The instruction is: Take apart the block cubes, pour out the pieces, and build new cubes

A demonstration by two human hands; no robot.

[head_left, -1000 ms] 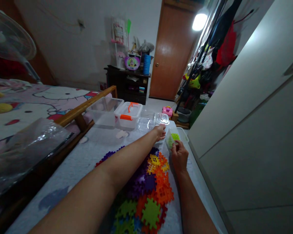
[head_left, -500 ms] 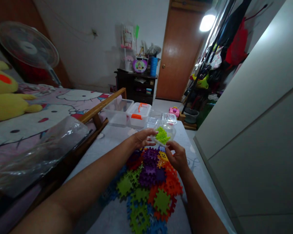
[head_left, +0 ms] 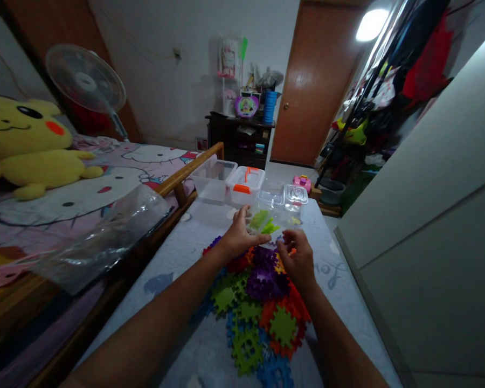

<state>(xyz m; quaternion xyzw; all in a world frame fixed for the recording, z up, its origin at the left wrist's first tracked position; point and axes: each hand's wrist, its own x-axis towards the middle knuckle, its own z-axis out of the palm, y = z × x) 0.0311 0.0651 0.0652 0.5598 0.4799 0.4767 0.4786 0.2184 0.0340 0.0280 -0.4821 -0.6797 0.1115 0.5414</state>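
My left hand (head_left: pixel 242 235) is wrapped round the left side of a clear plastic container (head_left: pixel 278 218), its thumb along the near side. Lime-green plastic pieces (head_left: pixel 270 226) lie inside it. Close to the container's near right edge is my right hand (head_left: pixel 297 257), fingers curled and pinched together; what they hold, if anything, is too small to make out. Below both hands spreads a pile of square toothed building pieces: purple ones (head_left: pixel 262 283), green ones (head_left: pixel 247 350), orange ones (head_left: pixel 270 312) and blue ones (head_left: pixel 275 372).
Beyond the container stand a lidded clear box (head_left: pixel 295 195), a larger box with orange handle and latch (head_left: pixel 244 183) and an open clear bin (head_left: pixel 214 180). A wooden bed rail (head_left: pixel 186 172) borders the cloth-covered table (head_left: pixel 165 269) at left; a white cabinet (head_left: pixel 436 194) stands at right.
My head view has turned left, so the room sits further right. My left hand's grip has changed, with the thumb now across the container's near side. My right hand stays close to the container.
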